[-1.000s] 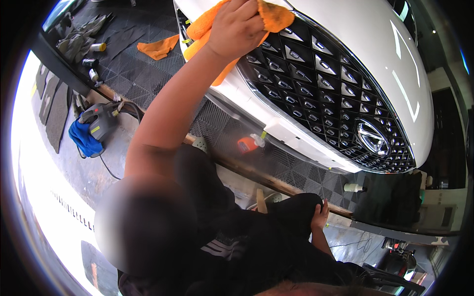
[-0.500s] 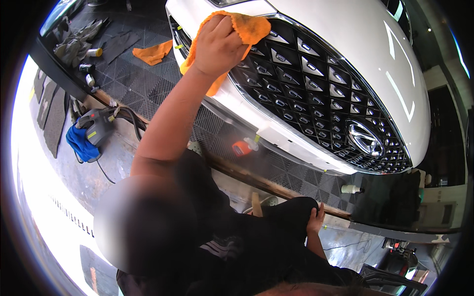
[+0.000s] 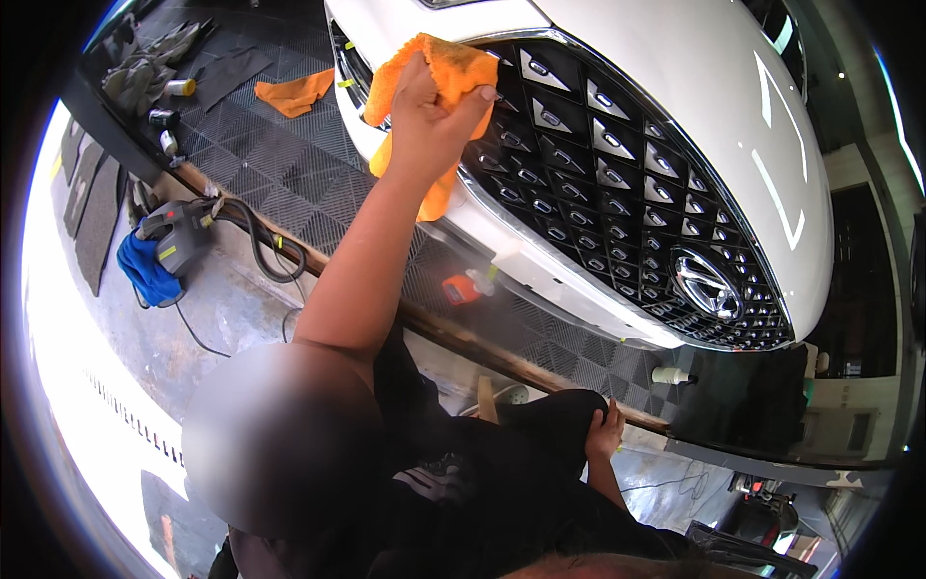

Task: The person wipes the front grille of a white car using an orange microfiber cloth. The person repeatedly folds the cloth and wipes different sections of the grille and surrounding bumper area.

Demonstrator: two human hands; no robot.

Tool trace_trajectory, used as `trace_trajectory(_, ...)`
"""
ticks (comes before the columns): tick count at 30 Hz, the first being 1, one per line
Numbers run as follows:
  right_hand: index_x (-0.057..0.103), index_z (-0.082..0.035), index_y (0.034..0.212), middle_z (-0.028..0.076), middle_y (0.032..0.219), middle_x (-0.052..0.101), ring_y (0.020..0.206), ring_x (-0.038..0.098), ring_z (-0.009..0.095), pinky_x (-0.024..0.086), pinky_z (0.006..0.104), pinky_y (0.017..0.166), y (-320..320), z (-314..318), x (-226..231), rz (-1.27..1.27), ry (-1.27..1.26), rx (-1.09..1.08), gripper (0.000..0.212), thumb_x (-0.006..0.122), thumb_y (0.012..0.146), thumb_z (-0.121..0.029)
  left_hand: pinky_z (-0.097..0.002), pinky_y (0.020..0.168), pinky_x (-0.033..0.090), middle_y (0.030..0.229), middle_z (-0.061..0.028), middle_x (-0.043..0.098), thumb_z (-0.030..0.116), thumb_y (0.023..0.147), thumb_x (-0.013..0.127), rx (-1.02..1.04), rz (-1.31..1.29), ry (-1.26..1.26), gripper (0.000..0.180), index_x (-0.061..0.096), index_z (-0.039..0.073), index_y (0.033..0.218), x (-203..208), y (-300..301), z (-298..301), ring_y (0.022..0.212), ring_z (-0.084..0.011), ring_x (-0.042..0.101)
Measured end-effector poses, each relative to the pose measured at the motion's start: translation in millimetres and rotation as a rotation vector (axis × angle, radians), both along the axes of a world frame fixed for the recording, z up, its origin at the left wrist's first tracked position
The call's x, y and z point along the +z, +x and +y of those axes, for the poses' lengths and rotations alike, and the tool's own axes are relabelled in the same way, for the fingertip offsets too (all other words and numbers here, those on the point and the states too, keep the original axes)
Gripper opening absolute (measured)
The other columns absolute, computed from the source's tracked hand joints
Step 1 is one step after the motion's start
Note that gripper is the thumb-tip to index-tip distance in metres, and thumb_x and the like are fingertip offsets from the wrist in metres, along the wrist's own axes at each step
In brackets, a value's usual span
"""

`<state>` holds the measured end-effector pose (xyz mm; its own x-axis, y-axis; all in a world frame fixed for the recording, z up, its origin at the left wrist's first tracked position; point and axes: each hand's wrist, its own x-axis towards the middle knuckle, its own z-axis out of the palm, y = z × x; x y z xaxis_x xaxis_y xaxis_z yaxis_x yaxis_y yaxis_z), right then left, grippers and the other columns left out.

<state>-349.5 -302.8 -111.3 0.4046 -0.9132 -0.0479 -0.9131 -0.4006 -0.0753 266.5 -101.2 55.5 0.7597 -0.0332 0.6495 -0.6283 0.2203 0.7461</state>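
Observation:
An orange microfibre cloth is bunched under my left hand, which grips it with the thumb on the right side. The cloth lies against the upper left corner of a white car's front, at the chrome edge of the black grille, and part of it hangs over the white bumper. My right hand rests on my bent right knee, fingers laid out and holding nothing. Silver studs and a chrome emblem stand out on the grille. A round blur hides part of my left side.
On the dark tiled floor lie another orange cloth, an orange bottle and a white bottle. A grey machine with a blue cloth and a black hose is left of me. A raised edge runs below the bumper.
My left hand and the cloth have shifted slightly nearer and turned, and the thumb now shows more. The right hand stays on the knee. The whole view has moved a little.

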Motion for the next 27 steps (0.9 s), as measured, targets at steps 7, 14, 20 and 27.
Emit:
trace_trajectory(7, 0.07, -0.005, 0.126, 0.018, 0.128, 0.066, 0.118, 0.064, 0.038, 0.051, 0.0458, 0.102, 215.0, 43.3, 116.0, -0.563, 0.019, 0.755, 0.038, 0.076, 0.089, -0.011, -0.0372, 0.097, 0.06, 0.122, -0.018, 0.069, 0.019, 0.103, 0.054, -0.942, 0.689, -0.646, 0.044, 0.053, -0.006, 0.14, -7.2, -32.8, 54.1, 0.108, -0.0273, 0.072)
trace_trajectory(14, 0.055, 0.0, 0.145, 0.016, 0.147, 0.054, 0.132, 0.055, 0.028, 0.041, 0.0387, 0.112, 402.5, 116.8, 230.4, -1.083, 0.71, 0.975, 0.056, 0.072, 0.098, -0.027, -0.0337, 0.1, 0.058, 0.122, -0.0176, 0.069, 0.018, 0.092, 0.061, -1.242, 0.676, -0.606, 0.054, 0.053, -0.007, 0.139, -15.4, -53.6, 76.4, 0.111, -0.0253, 0.071)
trace_trajectory(20, 0.06, 0.002, 0.133, 0.008, 0.118, 0.069, 0.108, 0.066, 0.018, 0.053, 0.0313, 0.095, 447.7, 131.4, 225.4, -0.618, 0.845, 1.027, 0.051, 0.079, 0.094, -0.025, -0.0279, 0.088, 0.056, 0.108, -0.0092, 0.07, 0.014, 0.097, 0.062, -1.28, 0.586, -0.276, 0.031, 0.064, -0.003, 0.123, -11.8, -40.0, 100.9, 0.097, -0.0155, 0.069)
trace_trajectory(27, 0.066, -0.001, 0.119, 0.001, 0.105, 0.07, 0.097, 0.063, 0.008, 0.053, 0.0273, 0.089, 438.2, 117.2, 226.6, -0.806, 1.27, 0.82, 0.033, 0.08, 0.094, -0.017, -0.0216, 0.079, 0.054, 0.098, -0.0021, 0.067, 0.006, 0.105, 0.057, -0.92, 0.526, -0.047, 0.01, 0.063, 0.002, 0.111, -20.5, -31.8, 90.7, 0.089, -0.007, 0.064)
